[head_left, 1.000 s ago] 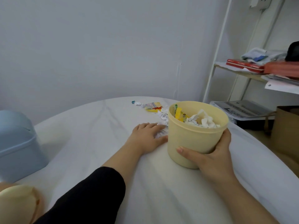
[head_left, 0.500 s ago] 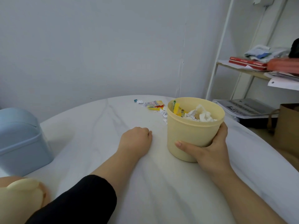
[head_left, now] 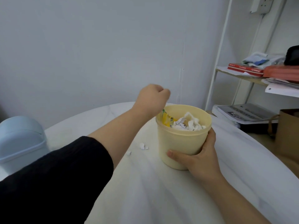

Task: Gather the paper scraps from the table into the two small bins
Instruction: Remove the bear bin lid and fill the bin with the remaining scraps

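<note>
A pale yellow round bin (head_left: pixel 181 143) stands on the white marble table (head_left: pixel 145 196), nearly full of white and yellow paper scraps (head_left: pixel 187 123). My right hand (head_left: pixel 199 159) grips its lower right side. My left hand (head_left: pixel 152 99) is raised above the bin's left rim, closed in a fist around scraps that are hidden inside it. A few small white scraps (head_left: pixel 142 145) lie on the table just left of the bin, under my left forearm. A light blue lidded bin (head_left: pixel 21 139) sits at the far left edge.
A white metal shelf (head_left: pixel 242 76) with red books and clutter stands at the right. Below it lies a stack of papers (head_left: pixel 246 113), and a brown paper bag (head_left: pixel 288 131) stands beside the table's right edge. A plain wall is behind the table.
My left hand closed over scraps on the table, then rose in a fist to above the yellow bin's left rim. A few small scraps now lie left of the bin. The right hand kept its grip.
</note>
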